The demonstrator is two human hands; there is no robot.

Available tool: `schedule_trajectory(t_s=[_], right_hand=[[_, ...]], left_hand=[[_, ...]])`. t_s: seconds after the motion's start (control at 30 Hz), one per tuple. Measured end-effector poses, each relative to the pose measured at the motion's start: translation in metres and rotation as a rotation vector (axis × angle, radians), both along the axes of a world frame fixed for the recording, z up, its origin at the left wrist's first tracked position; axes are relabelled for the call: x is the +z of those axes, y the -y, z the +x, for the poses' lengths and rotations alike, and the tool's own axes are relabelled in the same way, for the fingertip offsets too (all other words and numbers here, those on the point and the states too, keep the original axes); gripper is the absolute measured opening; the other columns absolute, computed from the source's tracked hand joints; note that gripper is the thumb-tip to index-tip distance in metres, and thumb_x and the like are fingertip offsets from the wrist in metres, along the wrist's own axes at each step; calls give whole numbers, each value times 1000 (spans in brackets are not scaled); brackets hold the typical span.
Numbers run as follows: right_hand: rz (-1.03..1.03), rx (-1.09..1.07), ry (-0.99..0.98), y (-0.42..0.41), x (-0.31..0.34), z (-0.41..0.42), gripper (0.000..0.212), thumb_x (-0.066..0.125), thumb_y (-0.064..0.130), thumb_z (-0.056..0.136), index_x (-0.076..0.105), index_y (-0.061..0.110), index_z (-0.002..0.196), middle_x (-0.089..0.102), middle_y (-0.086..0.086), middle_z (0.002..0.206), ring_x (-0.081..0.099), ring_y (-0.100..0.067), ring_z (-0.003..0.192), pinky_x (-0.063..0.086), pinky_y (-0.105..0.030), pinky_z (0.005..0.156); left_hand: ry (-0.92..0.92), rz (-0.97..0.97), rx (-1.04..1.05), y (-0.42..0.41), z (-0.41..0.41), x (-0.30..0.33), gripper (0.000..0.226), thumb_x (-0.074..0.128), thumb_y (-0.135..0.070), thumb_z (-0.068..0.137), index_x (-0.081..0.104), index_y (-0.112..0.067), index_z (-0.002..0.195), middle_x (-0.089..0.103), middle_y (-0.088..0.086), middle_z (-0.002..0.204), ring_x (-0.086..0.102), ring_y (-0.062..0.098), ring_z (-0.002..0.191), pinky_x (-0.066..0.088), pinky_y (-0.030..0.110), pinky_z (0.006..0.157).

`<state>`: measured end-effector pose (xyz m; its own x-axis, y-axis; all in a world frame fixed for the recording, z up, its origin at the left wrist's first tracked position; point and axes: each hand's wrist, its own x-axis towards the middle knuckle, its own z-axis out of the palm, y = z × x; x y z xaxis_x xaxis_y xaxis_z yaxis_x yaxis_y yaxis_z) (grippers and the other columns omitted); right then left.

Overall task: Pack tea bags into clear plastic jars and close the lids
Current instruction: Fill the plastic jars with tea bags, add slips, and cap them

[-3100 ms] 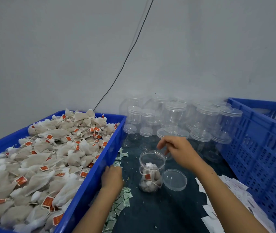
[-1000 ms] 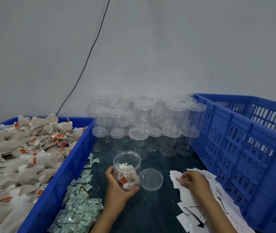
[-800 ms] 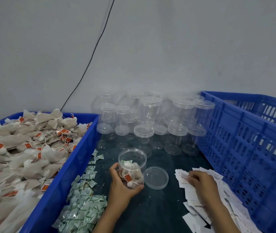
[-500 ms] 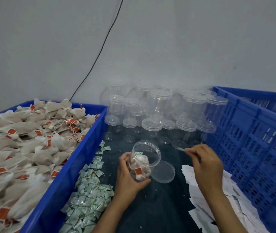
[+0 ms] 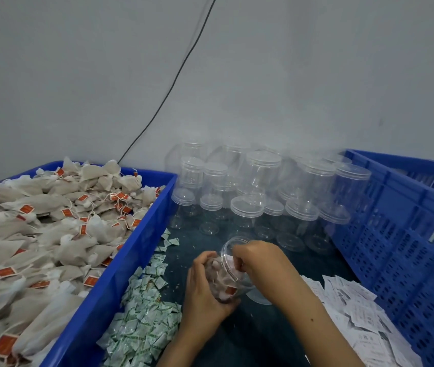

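Note:
My left hand [image 5: 204,290] grips a clear plastic jar [image 5: 227,276] and holds it tilted with its mouth toward the right. Several tea bags with red tags lie inside it. My right hand [image 5: 259,256] is at the jar's mouth, its fingertips curled over the rim and pinching a paper slip that the fingers mostly hide. The jar's clear lid [image 5: 262,299] lies on the dark table surface, half hidden under my right wrist. A heap of loose tea bags [image 5: 52,234] fills the blue tray [image 5: 141,242] on the left.
Several empty lidded jars [image 5: 258,205] stand stacked at the back against the wall. Green-white sachets [image 5: 144,313] lie beside the tray. White paper slips [image 5: 358,316] are spread at the right, next to a blue slatted crate [image 5: 409,234]. A black cable [image 5: 171,88] runs down the wall.
My left hand took hold of the jar and tilted it. My right hand picked a slip from the paper pile and brought it to the jar's mouth.

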<state>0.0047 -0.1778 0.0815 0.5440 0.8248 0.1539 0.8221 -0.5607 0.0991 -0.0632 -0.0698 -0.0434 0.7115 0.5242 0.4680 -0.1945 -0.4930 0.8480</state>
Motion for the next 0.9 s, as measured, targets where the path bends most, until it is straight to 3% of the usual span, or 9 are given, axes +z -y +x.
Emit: schedule_trajectory(t_s=[0.13, 0.23, 0.33, 0.47, 0.57, 0.63, 0.73, 0.8, 0.9], right_hand=[[-157, 16, 67, -4, 3, 1, 20, 54, 2, 81, 62, 18, 91, 52, -1, 78, 45, -25, 84, 23, -22, 59], [-135, 69, 33, 2, 2, 4, 28, 50, 3, 85, 63, 22, 102, 63, 0, 103, 47, -22, 103, 23, -27, 75], [-105, 102, 12, 9, 0, 8, 42, 48, -4, 86, 62, 25, 111, 63, 5, 113, 43, -18, 102, 26, -29, 80], [451, 95, 43, 31, -1, 24, 43, 53, -8, 83, 70, 27, 102, 67, 13, 103, 46, -8, 86, 43, -28, 79], [1008, -50, -168, 46, -23, 42, 38, 55, -5, 89, 64, 26, 109, 64, 14, 102, 60, -5, 96, 51, -26, 83], [919, -164, -334, 47, -49, 47, 42, 64, 10, 89, 52, 26, 125, 58, 8, 117, 56, -14, 111, 48, -34, 94], [578, -254, -554, 47, -94, 48, 89, 75, 38, 79, 22, 24, 149, 32, 0, 147, 31, -20, 135, 27, -32, 111], [463, -275, -580, 44, -110, 47, 112, 80, 47, 69, 8, 25, 152, 25, -3, 151, 26, -21, 138, 24, -32, 114], [481, -286, -540, 40, -117, 46, 116, 82, 45, 65, 5, 28, 151, 32, -4, 143, 32, -20, 132, 29, -32, 110]], left_hand=[[-10, 14, -1, 0, -1, 0, 99, 87, -25, 51, 24, -66, 115, 39, -24, 122, 47, -2, 112, 46, 17, 84], [-13, 27, 11, 1, -1, 1, 101, 86, -25, 52, 21, -69, 115, 38, -28, 120, 46, 0, 113, 47, 20, 85], [-23, 8, 23, -1, -1, 0, 103, 88, -23, 49, 22, -68, 114, 38, -30, 120, 48, 5, 113, 50, 29, 89], [-14, -24, 21, -3, -1, -2, 98, 89, -20, 49, 30, -57, 118, 42, -17, 125, 49, 9, 116, 51, 37, 94], [-6, -49, 21, -3, 0, -3, 97, 91, -11, 50, 34, -46, 120, 44, -5, 128, 49, 9, 117, 49, 38, 97], [-1, -57, 26, -3, 2, -5, 97, 91, -7, 51, 33, -43, 119, 45, -3, 129, 49, 10, 119, 48, 36, 100], [8, -87, 21, -3, 3, -5, 99, 91, -5, 52, 28, -45, 116, 44, -8, 126, 50, 2, 117, 46, 17, 94], [17, -115, 25, -3, 4, -5, 96, 92, -6, 52, 28, -43, 113, 43, -15, 121, 51, -4, 112, 44, 6, 85], [31, -162, 22, -4, 6, -6, 92, 92, -6, 52, 30, -38, 110, 44, -15, 118, 50, -16, 104, 41, 1, 77]])
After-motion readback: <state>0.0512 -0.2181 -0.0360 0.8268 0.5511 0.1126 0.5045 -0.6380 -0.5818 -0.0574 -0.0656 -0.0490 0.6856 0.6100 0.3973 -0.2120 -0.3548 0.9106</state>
